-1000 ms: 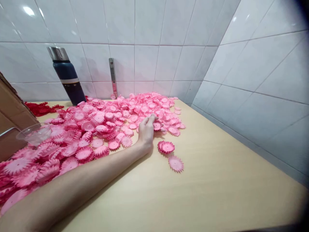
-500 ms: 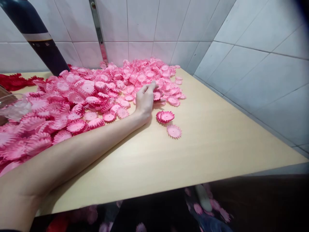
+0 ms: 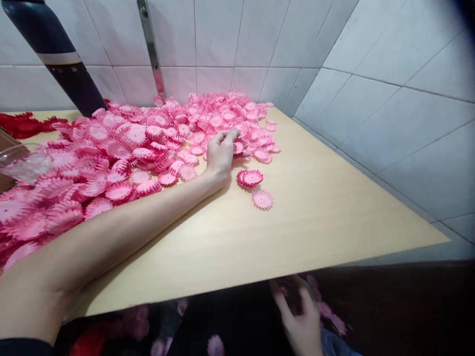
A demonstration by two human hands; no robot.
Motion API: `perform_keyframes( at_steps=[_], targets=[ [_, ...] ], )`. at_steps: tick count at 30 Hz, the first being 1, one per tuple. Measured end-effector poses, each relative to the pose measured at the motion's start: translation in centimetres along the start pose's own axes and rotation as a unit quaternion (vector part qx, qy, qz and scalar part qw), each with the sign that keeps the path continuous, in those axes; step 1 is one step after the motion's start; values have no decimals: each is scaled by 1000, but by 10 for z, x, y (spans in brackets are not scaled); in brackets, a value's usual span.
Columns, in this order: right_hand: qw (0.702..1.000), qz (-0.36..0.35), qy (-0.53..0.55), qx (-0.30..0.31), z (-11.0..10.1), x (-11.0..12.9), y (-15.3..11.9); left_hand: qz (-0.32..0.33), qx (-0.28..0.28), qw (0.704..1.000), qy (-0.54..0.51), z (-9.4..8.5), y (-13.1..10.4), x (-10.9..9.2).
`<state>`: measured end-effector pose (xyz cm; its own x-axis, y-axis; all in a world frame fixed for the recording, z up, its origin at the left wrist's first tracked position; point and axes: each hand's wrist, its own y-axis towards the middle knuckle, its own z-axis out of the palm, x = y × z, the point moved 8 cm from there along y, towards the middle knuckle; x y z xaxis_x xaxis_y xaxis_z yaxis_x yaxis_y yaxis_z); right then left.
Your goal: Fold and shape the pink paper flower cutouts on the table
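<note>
My left hand (image 3: pixel 220 154) rests at the right end of a heap of pink paper flower discs (image 3: pixel 156 131) with jagged rims. Its thumb and forefinger are apart; a darker pink disc (image 3: pixel 238 148) shows in the gap, and whether they touch it I cannot tell. Just right of the wrist lie a small stack of deep pink discs (image 3: pixel 250 178) and one pale disc (image 3: pixel 262 200). Below the table's front edge my right hand (image 3: pixel 301 319) has its fingers curved and spread, with a small blurred pink spot near the fingertips.
The wooden table (image 3: pixel 315 212) meets a tiled wall (image 3: pixel 218 44) behind and on the right. A dark bottle (image 3: pixel 70 69) stands at back left, near red pieces (image 3: pixel 22 124) and a clear plastic bag (image 3: pixel 27 165). More discs (image 3: pixel 215 345) lie under the table edge.
My right hand has come into view below the table's front edge. The left hand stays in place at the heap; the view has shifted slightly.
</note>
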<state>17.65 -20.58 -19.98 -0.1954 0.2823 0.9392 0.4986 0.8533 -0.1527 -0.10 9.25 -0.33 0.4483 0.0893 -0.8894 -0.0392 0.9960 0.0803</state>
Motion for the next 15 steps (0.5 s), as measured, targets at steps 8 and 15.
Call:
perform_keyframes(
  at_steps=[8,15],
  targets=[
    [866,124,10,483,113,-10,-7,16,9,1000,0,0,0,-1],
    [841,119,18,528,177,-10,-15,1,7,1000,2,0,0,-1]
  ],
)
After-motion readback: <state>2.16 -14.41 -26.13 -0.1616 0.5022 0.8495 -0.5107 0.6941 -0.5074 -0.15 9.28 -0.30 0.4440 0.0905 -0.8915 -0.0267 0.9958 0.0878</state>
